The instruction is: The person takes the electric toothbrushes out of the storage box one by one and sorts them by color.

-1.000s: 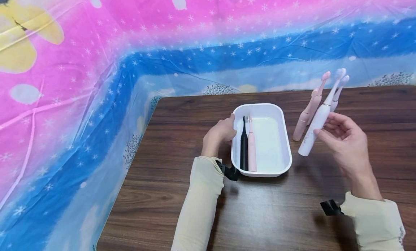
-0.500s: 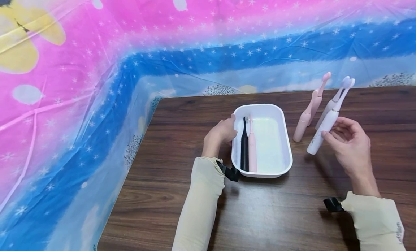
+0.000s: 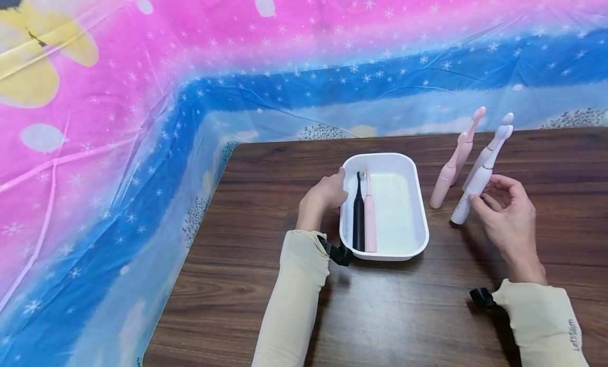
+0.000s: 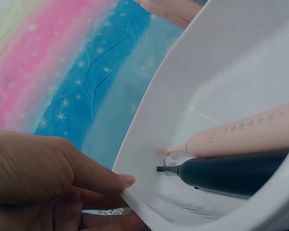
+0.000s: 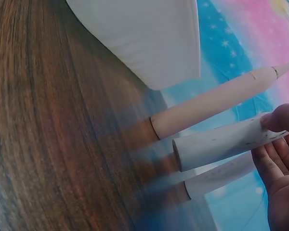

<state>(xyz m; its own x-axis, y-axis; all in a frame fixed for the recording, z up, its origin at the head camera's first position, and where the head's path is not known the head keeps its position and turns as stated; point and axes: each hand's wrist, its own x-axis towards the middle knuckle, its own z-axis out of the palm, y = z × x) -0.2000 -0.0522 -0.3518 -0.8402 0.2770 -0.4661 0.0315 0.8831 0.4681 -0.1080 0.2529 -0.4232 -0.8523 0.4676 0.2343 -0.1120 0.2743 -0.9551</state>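
Observation:
My left hand (image 3: 325,191) grips the left rim of a white plastic box (image 3: 420,219), thumb inside the wall and fingers outside. In the box a black electric toothbrush (image 3: 358,224) and a pink electric toothbrush (image 3: 370,224) lie side by side along its left wall. To the right of the box, my right hand (image 3: 510,227) pinches a white electric toothbrush (image 3: 478,182) by its handle between thumb and fingers. It is upright, brush head up, its base close over the table. In the right wrist view the white handle (image 5: 212,144) overlaps a second white one (image 5: 219,178).
A front pink toothbrush (image 3: 443,182) and a rear pink toothbrush (image 3: 467,142) stand upright between the box and my right hand. Behind the held one stands another white toothbrush (image 3: 483,157). The wooden table (image 3: 228,240) meets a patterned cloth backdrop (image 3: 285,87).
My right hand has shifted the white toothbrush slightly right and lower, in front of the other white one. The left hand keeps its hold on the box.

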